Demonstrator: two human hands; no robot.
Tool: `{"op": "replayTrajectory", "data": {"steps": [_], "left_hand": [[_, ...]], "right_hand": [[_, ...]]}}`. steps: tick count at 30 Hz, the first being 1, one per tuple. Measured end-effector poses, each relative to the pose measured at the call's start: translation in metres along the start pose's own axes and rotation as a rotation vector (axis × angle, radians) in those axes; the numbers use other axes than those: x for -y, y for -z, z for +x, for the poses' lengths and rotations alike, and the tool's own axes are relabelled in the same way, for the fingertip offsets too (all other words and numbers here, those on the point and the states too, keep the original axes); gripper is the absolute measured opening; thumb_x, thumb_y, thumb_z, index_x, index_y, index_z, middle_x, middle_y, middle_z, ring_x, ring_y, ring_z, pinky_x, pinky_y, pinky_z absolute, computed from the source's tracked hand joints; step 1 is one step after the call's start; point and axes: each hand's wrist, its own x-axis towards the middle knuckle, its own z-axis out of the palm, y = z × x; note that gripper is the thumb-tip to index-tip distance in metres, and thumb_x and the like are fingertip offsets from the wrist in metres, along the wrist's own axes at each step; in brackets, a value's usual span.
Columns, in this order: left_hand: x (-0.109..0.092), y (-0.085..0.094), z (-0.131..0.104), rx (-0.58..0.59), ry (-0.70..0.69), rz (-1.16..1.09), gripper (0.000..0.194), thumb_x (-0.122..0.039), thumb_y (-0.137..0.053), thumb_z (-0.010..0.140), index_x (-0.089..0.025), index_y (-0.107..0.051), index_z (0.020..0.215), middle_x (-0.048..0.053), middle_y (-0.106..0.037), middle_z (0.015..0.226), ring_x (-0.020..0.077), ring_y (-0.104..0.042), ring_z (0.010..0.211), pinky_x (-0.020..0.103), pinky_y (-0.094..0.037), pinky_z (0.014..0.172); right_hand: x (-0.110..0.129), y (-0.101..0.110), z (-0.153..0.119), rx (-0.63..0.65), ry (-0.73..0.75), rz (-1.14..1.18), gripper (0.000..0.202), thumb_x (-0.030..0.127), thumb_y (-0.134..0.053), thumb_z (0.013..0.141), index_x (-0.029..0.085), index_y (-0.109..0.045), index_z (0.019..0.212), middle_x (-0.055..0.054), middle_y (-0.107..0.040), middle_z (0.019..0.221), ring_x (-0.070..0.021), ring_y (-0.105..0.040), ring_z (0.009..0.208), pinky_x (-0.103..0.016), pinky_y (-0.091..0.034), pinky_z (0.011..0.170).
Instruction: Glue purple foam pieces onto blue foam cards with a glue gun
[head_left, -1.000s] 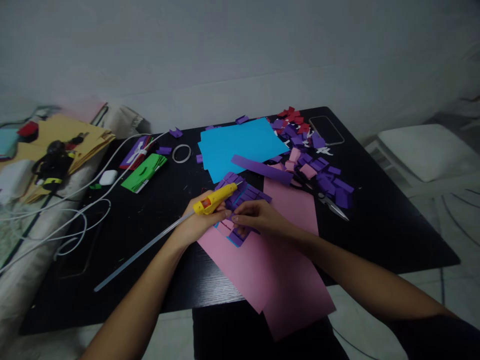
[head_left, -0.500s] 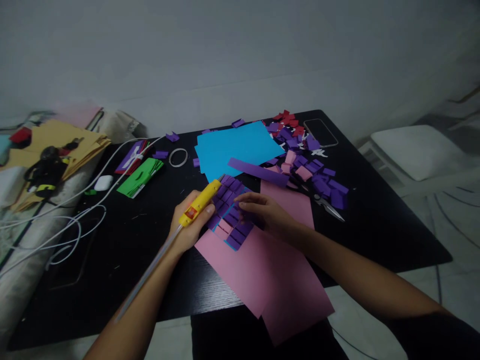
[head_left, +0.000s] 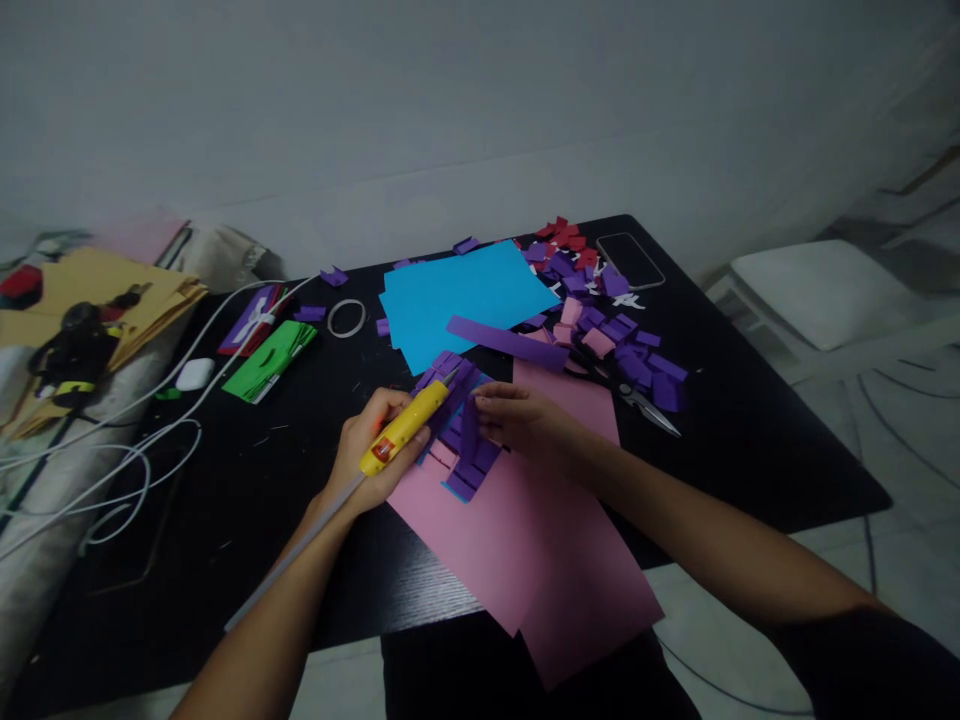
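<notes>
My left hand point(head_left: 358, 452) is closed around a yellow glue gun point(head_left: 409, 425). A long translucent glue stick point(head_left: 300, 550) trails from its back end along my forearm, and its nozzle points over a small blue card covered with folded purple paper pieces point(head_left: 466, 482). One pink folded piece point(head_left: 441, 459) sits among the purple ones. Between the fingertips of my right hand point(head_left: 525, 418) is a purple paper piece point(head_left: 469, 430), held above the card near the nozzle. Beneath the card lie overlapping pink sheets point(head_left: 555, 560).
Blue sheets point(head_left: 465, 300) lie behind the card, with a flat purple strip point(head_left: 510, 343) across their front. To the right are scissors point(head_left: 651, 410) and piles of purple paper pieces point(head_left: 637, 365). A tape ring point(head_left: 346, 318), green paper point(head_left: 270, 362) and white cables point(head_left: 172, 425) lie left.
The purple piece in my right hand now shows plainly beside the card. My left hand has brought the glue gun's nozzle slightly right, nearer my right fingertips. The view has shifted a little.
</notes>
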Motion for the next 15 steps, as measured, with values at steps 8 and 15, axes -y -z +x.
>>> {"op": "replayTrajectory", "data": {"steps": [8, 15], "left_hand": [[0.0040, 0.0037, 0.0024, 0.065, -0.153, -0.003, 0.010, -0.030, -0.070, 0.090, -0.021, -0.069, 0.087, -0.002, -0.070, 0.074, 0.0134, -0.062, 0.060, 0.026, -0.047, 0.060], [0.0055, 0.0027, 0.0057, 0.116, -0.216, -0.063, 0.014, -0.021, -0.068, 0.088, -0.021, -0.069, 0.075, 0.001, -0.067, 0.071, 0.0154, -0.062, 0.063, 0.028, -0.046, 0.061]], "right_hand": [[0.0019, -0.0015, -0.0026, 0.109, 0.024, -0.022, 0.033, 0.032, -0.101, 0.068, 0.017, -0.077, 0.086, 0.002, -0.069, 0.074, -0.0099, -0.064, 0.067, -0.022, -0.049, 0.062], [0.0031, -0.0026, -0.0060, 0.206, -0.052, -0.024, 0.027, 0.031, -0.096, 0.077, 0.016, -0.076, 0.086, 0.003, -0.067, 0.071, -0.0080, -0.058, 0.059, -0.020, -0.047, 0.058]]}}
